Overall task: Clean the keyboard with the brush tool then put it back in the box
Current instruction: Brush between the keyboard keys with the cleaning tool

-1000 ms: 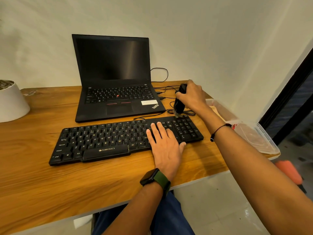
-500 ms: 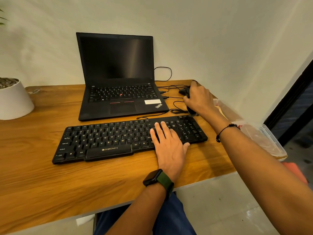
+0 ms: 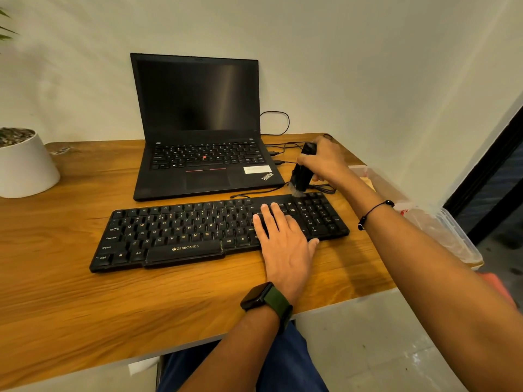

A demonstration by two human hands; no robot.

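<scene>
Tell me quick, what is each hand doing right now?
Left hand: open, fingers straight, resting flat on the keyboard.
Right hand: closed, fingers curled round the black brush tool, bristles at the keyboard's far right corner.

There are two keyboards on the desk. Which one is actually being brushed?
The separate black keyboard nearest the person. The right hand holds the brush tool at its far right corner, and the left hand lies flat on it. The laptop keyboard is untouched.
</scene>
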